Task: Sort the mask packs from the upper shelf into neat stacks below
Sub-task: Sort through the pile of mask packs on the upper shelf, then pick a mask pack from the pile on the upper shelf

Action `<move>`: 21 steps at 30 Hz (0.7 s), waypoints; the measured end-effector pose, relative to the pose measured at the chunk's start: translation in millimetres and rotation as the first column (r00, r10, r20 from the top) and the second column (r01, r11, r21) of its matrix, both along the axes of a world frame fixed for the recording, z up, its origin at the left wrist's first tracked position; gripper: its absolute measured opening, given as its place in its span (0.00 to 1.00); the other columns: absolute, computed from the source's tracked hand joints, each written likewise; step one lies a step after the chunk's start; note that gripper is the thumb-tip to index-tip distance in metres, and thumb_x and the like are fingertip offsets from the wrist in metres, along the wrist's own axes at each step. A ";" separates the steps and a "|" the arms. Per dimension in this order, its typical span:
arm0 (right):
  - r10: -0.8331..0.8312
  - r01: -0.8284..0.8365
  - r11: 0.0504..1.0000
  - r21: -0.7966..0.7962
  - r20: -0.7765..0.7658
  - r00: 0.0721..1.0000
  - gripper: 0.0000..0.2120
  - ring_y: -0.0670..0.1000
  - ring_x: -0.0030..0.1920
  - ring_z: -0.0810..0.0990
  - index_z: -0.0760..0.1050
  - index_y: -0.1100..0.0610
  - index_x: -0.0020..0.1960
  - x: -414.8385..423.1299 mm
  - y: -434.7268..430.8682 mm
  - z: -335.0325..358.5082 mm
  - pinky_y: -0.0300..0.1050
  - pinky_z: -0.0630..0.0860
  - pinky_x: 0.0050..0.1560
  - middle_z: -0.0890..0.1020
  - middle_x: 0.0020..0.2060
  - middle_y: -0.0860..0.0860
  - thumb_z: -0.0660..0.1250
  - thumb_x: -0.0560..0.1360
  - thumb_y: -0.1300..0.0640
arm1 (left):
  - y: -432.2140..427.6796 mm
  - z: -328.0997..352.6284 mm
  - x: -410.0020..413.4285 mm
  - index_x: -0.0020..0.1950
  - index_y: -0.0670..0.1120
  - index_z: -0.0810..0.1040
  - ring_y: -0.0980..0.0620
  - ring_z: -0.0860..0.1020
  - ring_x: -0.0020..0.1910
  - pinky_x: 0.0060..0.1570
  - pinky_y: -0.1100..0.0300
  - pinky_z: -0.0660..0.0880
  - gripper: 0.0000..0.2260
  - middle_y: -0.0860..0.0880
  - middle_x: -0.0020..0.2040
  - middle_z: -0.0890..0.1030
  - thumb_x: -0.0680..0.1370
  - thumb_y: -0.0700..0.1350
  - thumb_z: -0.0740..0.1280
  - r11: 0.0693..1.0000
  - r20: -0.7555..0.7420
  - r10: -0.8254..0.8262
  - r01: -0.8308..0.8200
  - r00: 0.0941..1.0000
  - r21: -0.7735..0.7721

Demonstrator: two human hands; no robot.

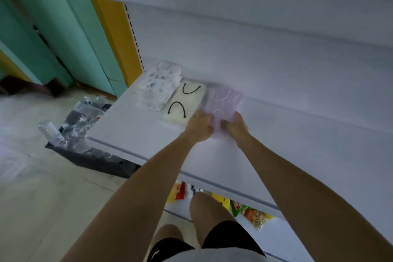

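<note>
You have three piles of mask packs in a row on the flat white shelf (127, 130). Both hands hold one pile, the thin purple pack (225, 100): your left hand (200, 125) curls round its left side and your right hand (236, 126) curls round its right side. Just left of your left hand lies the cream pack (187, 102) with two black loops, then the spotty pack (157, 89). Further left, on the pale floor (32, 187), one dark bin (93, 161) holds clear bottles (85, 117).
</note>
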State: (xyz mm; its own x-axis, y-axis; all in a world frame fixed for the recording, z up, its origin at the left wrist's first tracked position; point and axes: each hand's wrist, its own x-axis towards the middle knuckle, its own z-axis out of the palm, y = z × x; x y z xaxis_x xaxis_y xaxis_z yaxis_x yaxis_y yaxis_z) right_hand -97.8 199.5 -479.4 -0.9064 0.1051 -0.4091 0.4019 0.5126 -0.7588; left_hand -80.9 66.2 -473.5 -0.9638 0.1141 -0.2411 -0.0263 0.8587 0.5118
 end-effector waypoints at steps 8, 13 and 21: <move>0.024 -0.024 0.995 0.094 0.008 1.000 0.29 0.60 0.70 0.59 0.53 0.58 0.74 -0.6 -0.2 0.5 0.48 0.61 0.64 0.63 0.71 0.57 0.59 0.78 0.51 | -5.3 -5.6 -10.7 0.76 0.42 0.54 0.47 0.53 0.76 0.74 0.54 0.50 0.30 0.44 0.77 0.55 0.79 0.55 0.59 0.952 -0.060 -0.204 0.184 0.977 -0.244; 0.097 -0.086 0.969 0.231 -0.039 0.994 0.34 0.59 0.74 0.52 0.43 0.58 0.77 33.6 23.9 25.4 0.53 0.55 0.71 0.53 0.76 0.55 0.57 0.79 0.48 | -8.0 15.7 8.7 0.77 0.43 0.53 0.45 0.53 0.76 0.73 0.52 0.52 0.28 0.43 0.77 0.54 0.81 0.53 0.57 0.973 -0.084 -0.169 0.152 0.982 -0.175; 0.481 -0.369 0.725 0.581 -0.043 0.876 0.32 0.55 0.75 0.49 0.45 0.52 0.77 137.6 48.6 85.0 0.49 0.50 0.73 0.51 0.76 0.52 0.55 0.79 0.45 | -36.1 89.9 93.8 0.73 0.41 0.61 0.44 0.65 0.70 0.66 0.55 0.63 0.23 0.44 0.71 0.66 0.81 0.49 0.58 0.977 -0.142 -0.210 0.202 0.967 -0.074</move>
